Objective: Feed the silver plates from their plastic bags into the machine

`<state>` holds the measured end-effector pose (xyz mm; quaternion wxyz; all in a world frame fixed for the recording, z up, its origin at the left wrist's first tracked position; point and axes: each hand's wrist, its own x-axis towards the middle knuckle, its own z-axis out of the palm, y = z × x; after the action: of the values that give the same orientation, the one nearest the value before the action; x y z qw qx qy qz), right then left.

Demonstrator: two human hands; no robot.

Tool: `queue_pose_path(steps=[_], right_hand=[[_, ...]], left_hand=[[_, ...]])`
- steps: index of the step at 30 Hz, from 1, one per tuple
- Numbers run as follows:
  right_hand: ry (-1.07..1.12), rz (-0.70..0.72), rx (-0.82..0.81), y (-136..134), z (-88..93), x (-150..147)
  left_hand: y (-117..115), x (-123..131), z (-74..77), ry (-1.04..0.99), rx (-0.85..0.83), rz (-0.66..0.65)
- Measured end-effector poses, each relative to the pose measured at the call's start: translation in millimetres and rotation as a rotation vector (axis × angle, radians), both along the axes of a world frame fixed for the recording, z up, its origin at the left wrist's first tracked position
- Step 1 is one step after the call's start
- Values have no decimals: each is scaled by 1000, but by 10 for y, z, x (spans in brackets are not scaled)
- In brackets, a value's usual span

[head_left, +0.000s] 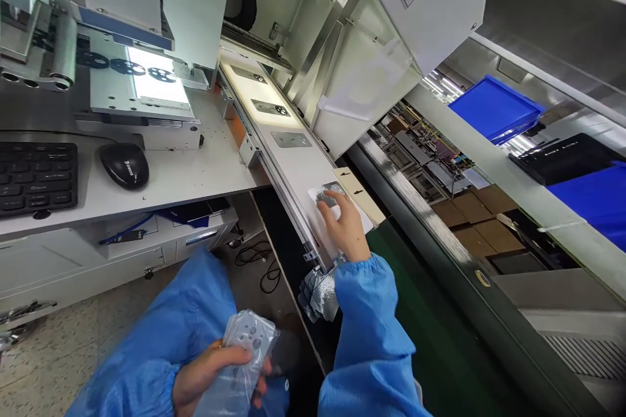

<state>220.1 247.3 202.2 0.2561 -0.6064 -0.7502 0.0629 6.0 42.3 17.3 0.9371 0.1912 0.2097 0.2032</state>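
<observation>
Both arms wear blue cleanroom sleeves [195,300] with gathered cuffs. The left arm [141,355] lies low and bent, with the left hand [210,374] closed in a grip, fingers curled and thumb on top. The right arm [369,332] extends forward, wrist flexed downward. The right hand [346,225] is palm down, fingers slightly spread and gently curved, pointing forward and leftward.

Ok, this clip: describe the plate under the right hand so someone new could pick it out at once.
Start at the long white conveyor beside the desk with the black keyboard. A row of flat plates lies along it; follow the row toward the camera. The last plate, shiny and silvery, sits under the fingers of the right hand, the only one being touched.
</observation>
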Motion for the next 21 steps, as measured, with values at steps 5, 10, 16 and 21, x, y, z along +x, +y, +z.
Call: queue_pose_path(steps=[5, 10, 16, 21], right_hand=[[169, 292, -468, -1026, 197, -263], [179, 359, -801, -1695, -164, -268], [308, 295, -943, -2007, -452, -75], [420, 255, -910, -2047, -524, -6]], left_hand=[[81, -5, 367, -44, -98, -58], [-123, 17, 372, -113, -147, -199], [-518, 27, 201, -79, -177, -213], [-679, 41, 153, -62, -148, -254]])
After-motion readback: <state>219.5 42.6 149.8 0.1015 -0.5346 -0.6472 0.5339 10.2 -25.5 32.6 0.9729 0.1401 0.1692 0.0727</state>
